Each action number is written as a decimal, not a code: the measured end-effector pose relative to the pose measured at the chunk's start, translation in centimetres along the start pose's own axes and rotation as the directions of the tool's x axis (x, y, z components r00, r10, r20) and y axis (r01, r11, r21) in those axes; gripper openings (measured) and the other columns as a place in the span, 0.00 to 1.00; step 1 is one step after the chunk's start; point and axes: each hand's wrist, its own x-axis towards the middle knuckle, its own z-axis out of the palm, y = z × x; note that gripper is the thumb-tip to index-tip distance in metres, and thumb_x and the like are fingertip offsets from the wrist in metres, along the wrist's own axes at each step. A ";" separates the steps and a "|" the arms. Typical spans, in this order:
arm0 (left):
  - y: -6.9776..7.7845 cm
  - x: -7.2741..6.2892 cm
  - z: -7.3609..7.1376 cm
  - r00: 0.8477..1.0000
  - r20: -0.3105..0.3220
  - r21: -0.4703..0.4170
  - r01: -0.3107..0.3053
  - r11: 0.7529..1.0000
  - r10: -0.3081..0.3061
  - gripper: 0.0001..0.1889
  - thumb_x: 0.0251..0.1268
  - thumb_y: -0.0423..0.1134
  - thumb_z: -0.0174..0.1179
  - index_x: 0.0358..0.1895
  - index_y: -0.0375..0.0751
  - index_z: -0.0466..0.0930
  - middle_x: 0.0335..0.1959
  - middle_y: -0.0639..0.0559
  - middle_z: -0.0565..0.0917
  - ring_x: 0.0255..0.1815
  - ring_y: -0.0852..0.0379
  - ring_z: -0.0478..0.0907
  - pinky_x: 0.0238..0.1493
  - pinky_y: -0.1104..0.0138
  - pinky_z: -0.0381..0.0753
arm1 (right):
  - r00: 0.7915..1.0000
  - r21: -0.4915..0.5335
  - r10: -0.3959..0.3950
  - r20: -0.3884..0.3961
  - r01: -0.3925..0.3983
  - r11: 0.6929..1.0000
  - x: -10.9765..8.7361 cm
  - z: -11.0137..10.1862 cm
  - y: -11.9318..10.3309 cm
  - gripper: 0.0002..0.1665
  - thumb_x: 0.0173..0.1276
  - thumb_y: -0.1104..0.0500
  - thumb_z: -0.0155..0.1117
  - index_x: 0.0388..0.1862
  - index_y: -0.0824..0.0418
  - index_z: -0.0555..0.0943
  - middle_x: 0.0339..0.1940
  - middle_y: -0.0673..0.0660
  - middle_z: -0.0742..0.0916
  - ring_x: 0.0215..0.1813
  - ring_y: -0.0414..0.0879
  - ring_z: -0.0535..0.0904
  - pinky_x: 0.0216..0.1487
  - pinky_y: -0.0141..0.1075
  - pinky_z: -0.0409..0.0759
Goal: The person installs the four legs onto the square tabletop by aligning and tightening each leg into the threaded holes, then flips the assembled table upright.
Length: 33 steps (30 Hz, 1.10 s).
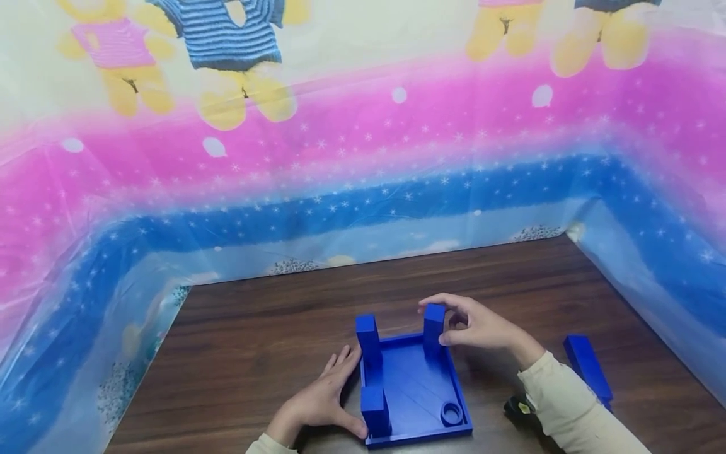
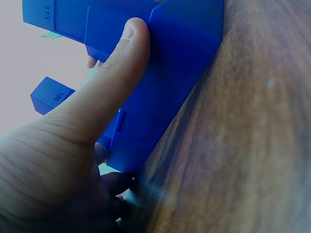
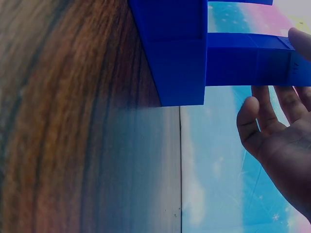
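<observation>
A shallow blue square tray (image 1: 411,388) lies on the table, with upright blue posts on three corners. At its near right corner is a round raised socket (image 1: 452,413). My right hand (image 1: 482,326) holds the far right post (image 1: 433,328) near its top, thumb on the near side and fingers behind. My left hand (image 1: 326,397) rests along the tray's left side with fingers extended, between the far left post (image 1: 368,340) and the near left post (image 1: 374,410). In the left wrist view, the left thumb (image 2: 131,53) presses on the blue plastic near that corner.
A loose blue post (image 1: 588,369) lies on the brown wooden table (image 1: 255,340) at the right, beyond the right sleeve. Partly behind that sleeve is a small black object (image 1: 517,408) with a yellow mark. A patterned cloth (image 1: 363,189) hangs around the table's back and sides.
</observation>
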 end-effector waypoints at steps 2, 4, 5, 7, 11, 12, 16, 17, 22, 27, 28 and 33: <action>0.0 0.1 -0.1 1.000 0.000 0.000 0.001 1.000 -0.001 0.73 0.44 0.53 0.86 0.84 0.27 0.41 0.85 0.29 0.42 0.86 0.33 0.29 0.80 0.36 0.29 | 1.000 0.025 -0.023 0.004 0.022 0.999 0.1 0.0 0.0 0.36 0.67 0.72 0.67 0.75 0.66 0.72 0.66 0.68 0.82 0.39 0.51 0.82 0.43 0.39 0.86; 0.1 0.1 -0.1 1.000 0.004 0.003 0.007 1.000 -0.007 0.73 0.45 0.53 0.86 0.84 0.27 0.41 0.85 0.30 0.42 0.86 0.34 0.29 0.80 0.36 0.29 | 0.999 0.051 -0.034 0.011 0.033 0.998 0.2 -0.1 0.1 0.37 0.66 0.76 0.62 0.75 0.65 0.72 0.68 0.71 0.80 0.40 0.49 0.82 0.43 0.39 0.86; 0.1 0.1 -0.1 1.000 0.004 0.005 0.009 1.000 -0.009 0.73 0.45 0.53 0.86 0.84 0.27 0.41 0.85 0.29 0.42 0.86 0.34 0.30 0.80 0.36 0.29 | 0.999 0.064 -0.036 0.013 0.035 0.997 0.2 -0.1 0.1 0.37 0.66 0.77 0.60 0.75 0.65 0.72 0.68 0.72 0.80 0.43 0.48 0.83 0.44 0.39 0.86; 0.1 0.1 -0.1 1.000 0.003 0.007 0.010 1.000 -0.010 0.73 0.44 0.53 0.86 0.84 0.27 0.41 0.85 0.29 0.42 0.86 0.34 0.30 0.80 0.36 0.30 | 0.999 0.099 -0.029 0.015 0.028 0.995 0.2 -0.1 0.2 0.37 0.66 0.78 0.57 0.75 0.64 0.72 0.69 0.73 0.79 0.51 0.50 0.85 0.47 0.39 0.86; 0.2 0.1 -0.1 1.000 0.001 0.005 0.016 1.000 -0.016 0.73 0.44 0.52 0.87 0.84 0.27 0.41 0.86 0.30 0.42 0.86 0.34 0.30 0.80 0.36 0.30 | 0.999 0.158 -0.020 0.034 0.015 0.987 0.2 -0.1 0.3 0.34 0.72 0.77 0.53 0.76 0.69 0.70 0.70 0.76 0.77 0.68 0.59 0.80 0.60 0.37 0.83; 0.2 0.1 -0.1 1.000 0.001 0.003 0.017 1.000 -0.017 0.73 0.44 0.52 0.87 0.84 0.27 0.41 0.86 0.30 0.42 0.86 0.34 0.30 0.80 0.36 0.30 | 0.999 0.171 -0.019 0.040 0.012 0.985 0.2 0.0 0.3 0.33 0.73 0.76 0.52 0.76 0.70 0.69 0.70 0.77 0.77 0.70 0.61 0.79 0.62 0.37 0.82; 0.2 0.0 -0.1 1.000 -0.002 0.005 0.018 1.000 -0.018 0.73 0.43 0.51 0.87 0.84 0.27 0.41 0.85 0.29 0.42 0.86 0.34 0.29 0.80 0.36 0.30 | 0.998 0.190 -0.017 0.057 0.006 0.982 0.3 0.0 0.3 0.31 0.75 0.75 0.50 0.77 0.76 0.65 0.71 0.78 0.76 0.71 0.62 0.77 0.65 0.36 0.81; 0.2 0.0 -0.1 1.000 -0.004 0.007 0.018 1.000 -0.018 0.74 0.43 0.50 0.87 0.84 0.27 0.41 0.85 0.29 0.42 0.86 0.34 0.30 0.80 0.36 0.30 | 0.998 0.195 -0.017 0.058 0.005 0.981 0.3 0.0 0.3 0.31 0.76 0.75 0.51 0.77 0.76 0.65 0.71 0.78 0.76 0.71 0.61 0.78 0.65 0.36 0.81; 0.1 0.1 0.0 1.000 -0.009 0.004 0.012 1.000 -0.012 0.74 0.43 0.52 0.87 0.85 0.28 0.41 0.86 0.30 0.42 0.86 0.34 0.29 0.80 0.37 0.30 | 0.998 0.211 -0.005 0.064 -0.009 0.978 0.3 -0.1 0.2 0.30 0.77 0.74 0.51 0.77 0.76 0.65 0.71 0.80 0.75 0.70 0.46 0.79 0.65 0.35 0.80; -0.1 0.0 0.1 1.000 0.008 -0.008 0.011 1.000 -0.011 0.74 0.45 0.53 0.86 0.85 0.29 0.40 0.86 0.32 0.41 0.86 0.35 0.28 0.80 0.38 0.28 | 0.997 0.176 0.016 0.072 -0.028 0.984 0.0 -0.1 0.2 0.29 0.78 0.73 0.51 0.77 0.73 0.66 0.70 0.78 0.76 0.66 0.42 0.80 0.62 0.37 0.82; -0.2 0.0 0.1 1.000 0.010 -0.008 0.009 1.000 -0.009 0.74 0.45 0.53 0.86 0.85 0.29 0.39 0.86 0.32 0.41 0.86 0.35 0.28 0.80 0.38 0.27 | 0.997 0.167 0.019 0.072 -0.031 0.986 0.0 -0.1 0.2 0.29 0.79 0.72 0.51 0.77 0.72 0.66 0.70 0.78 0.76 0.65 0.43 0.80 0.61 0.38 0.82; -0.1 0.1 0.0 1.000 0.004 -0.008 0.002 1.000 -0.002 0.73 0.45 0.52 0.86 0.85 0.29 0.40 0.86 0.31 0.42 0.86 0.35 0.28 0.80 0.36 0.28 | 0.998 0.130 0.024 0.062 -0.032 0.991 0.1 -0.3 0.2 0.28 0.79 0.71 0.52 0.77 0.68 0.68 0.68 0.76 0.78 0.61 0.48 0.80 0.56 0.40 0.83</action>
